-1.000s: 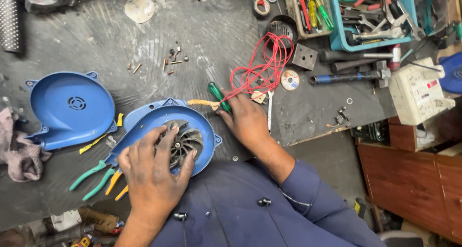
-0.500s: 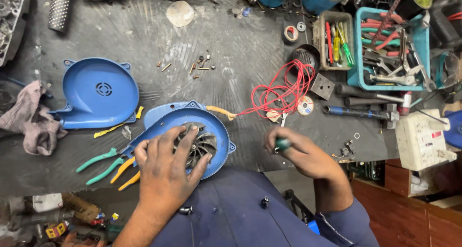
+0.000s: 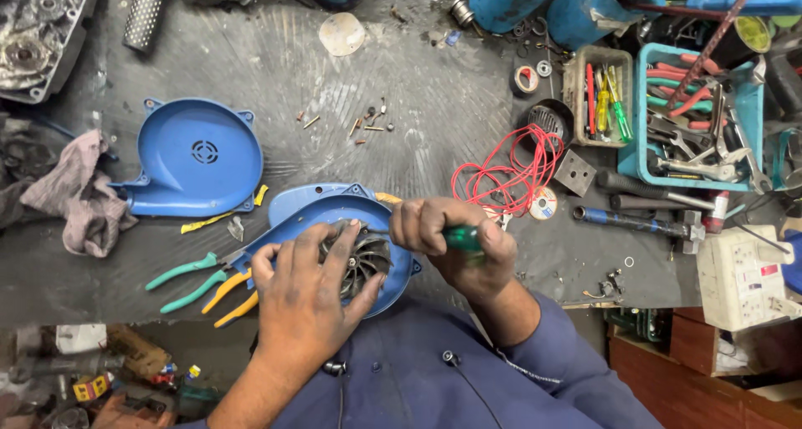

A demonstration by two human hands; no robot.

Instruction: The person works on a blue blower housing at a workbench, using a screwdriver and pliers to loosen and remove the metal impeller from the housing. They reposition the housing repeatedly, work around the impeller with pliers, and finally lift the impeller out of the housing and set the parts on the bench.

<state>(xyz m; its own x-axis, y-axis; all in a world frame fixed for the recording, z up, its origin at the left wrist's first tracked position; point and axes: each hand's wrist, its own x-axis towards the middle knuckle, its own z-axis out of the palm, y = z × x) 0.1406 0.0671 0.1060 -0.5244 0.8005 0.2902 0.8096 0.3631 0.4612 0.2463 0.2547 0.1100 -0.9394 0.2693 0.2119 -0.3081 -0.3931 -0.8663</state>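
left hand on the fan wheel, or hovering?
Touching. The head view shows the left hand spread flat over the dark fan wheel, fingers pressed on its blades, with no gap showing.

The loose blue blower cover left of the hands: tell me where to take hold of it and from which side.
Grip the blue blower cover by its outlet spout at the lower left, coming in from the left beside the rag. The round shell lies flat and is probably too wide for one hand, while the spout juts out narrow. The side facing the left hand is crowded by the fan housing and pliers.
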